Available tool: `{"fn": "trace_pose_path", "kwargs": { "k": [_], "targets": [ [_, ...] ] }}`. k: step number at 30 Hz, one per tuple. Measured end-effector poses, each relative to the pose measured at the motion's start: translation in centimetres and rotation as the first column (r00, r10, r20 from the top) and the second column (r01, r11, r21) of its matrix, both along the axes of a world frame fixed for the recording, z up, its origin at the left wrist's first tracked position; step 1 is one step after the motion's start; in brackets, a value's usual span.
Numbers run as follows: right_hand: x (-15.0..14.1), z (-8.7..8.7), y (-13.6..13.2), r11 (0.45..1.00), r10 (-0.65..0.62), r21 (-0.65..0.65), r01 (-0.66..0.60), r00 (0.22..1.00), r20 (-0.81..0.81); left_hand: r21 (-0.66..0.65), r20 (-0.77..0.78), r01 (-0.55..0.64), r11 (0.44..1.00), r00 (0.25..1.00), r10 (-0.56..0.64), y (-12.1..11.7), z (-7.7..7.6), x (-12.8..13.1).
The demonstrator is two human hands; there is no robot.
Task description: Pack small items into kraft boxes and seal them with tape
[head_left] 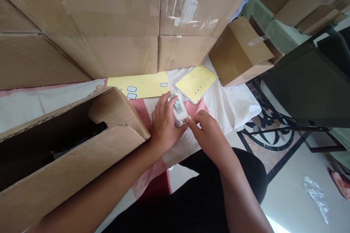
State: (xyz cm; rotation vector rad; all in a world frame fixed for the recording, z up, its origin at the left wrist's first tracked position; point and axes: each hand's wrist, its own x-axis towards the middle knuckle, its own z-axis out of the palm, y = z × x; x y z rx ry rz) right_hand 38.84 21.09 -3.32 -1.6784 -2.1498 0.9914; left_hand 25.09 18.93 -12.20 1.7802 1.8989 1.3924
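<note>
one small white case [181,112] shows on my remote feed, the left hand [163,123] wrapped round it; the right hand [209,131] has its thumb at the near end, other fingers curled, and i cannot tell whether it pinches. i see the case over the pink-and-white cloth [220,103], near the wavy-edged yellow sheet [203,80] and the open carton [82,167].

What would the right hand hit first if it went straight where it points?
Most likely the small white boxy plastic object in the left hand; the right hand seems to touch its near end.
</note>
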Motion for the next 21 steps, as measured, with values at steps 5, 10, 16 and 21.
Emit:
{"fn": "trace_pose_path", "kwargs": {
  "k": [5, 10, 16, 21],
  "targets": [
    [0.2, -0.1, 0.0, 1.0, -0.002, -0.001, 0.001, 1.0, -0.01, 0.002, -0.006, 0.012, 1.0, 1.0, -0.012, 0.0, -0.1, -0.1],
    [0.4, -0.3, 0.0, 1.0, 0.012, -0.001, -0.012, 1.0, -0.009, 0.002, 0.0, 0.013, 1.0, 1.0, -0.013, -0.1, 0.0, -0.1],
    [0.3, -0.3, 0.0, 0.998, 0.001, -0.058, 0.002, 0.999, 0.051, 0.006, -0.005, 0.011, 1.0, 1.0, -0.011, -0.2, 0.0, 0.0],
    [1.5, 0.0, -0.1, 0.984, 0.105, -0.166, -0.071, 0.974, 0.203, -0.027, -0.011, 0.024, 0.999, 1.0, -0.024, -0.3, 0.3, -0.2]
  ]
}}
